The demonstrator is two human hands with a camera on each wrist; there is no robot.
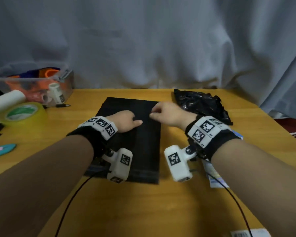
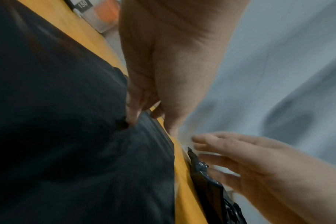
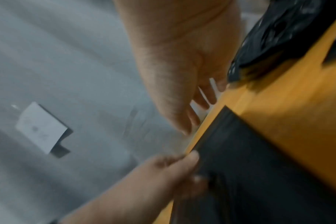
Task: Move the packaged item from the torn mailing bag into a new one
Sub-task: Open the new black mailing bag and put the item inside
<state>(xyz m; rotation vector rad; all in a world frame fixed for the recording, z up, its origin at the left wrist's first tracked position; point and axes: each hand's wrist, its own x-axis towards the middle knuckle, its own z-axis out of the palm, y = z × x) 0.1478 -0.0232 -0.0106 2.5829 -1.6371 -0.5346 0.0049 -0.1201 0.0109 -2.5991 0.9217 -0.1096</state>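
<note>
- Leftmost, a clear plastic storage bin (image 1: 32,82) of orange and blue oddments, with a white paper roll (image 1: 6,101) and a wide roll of yellow-green packing tape (image 1: 25,113) just in front; probably kept near for sealing.
- Near the left edge, a teal round coaster-like disc (image 1: 3,149) on the yellow-orange wooden table (image 1: 143,211).
- Centre, a flat rectangular matte-black mailing bag (image 1: 143,147), lying lengthwise away from the viewer; judged to be the new one, smooth and untorn.
- On it, left hand (image 1: 126,122), fingers curled down onto the plastic and thumb out; seemingly pinching the top layer, though unclear from the blurred wrist view whether any film is caught.
- Beside it, right hand (image 1: 166,113), fingers loosely bent and spread, hovering over the bag's far part, nothing held.
- Right of the hands, a crumpled glossy black torn mailing bag (image 1: 203,105), set aside near the back edge.
- Under the right forearm, a packaged item with a blue-and-white printed card (image 1: 215,178), flat on the table beside the new bag, apparently waiting to be slid in.
</note>
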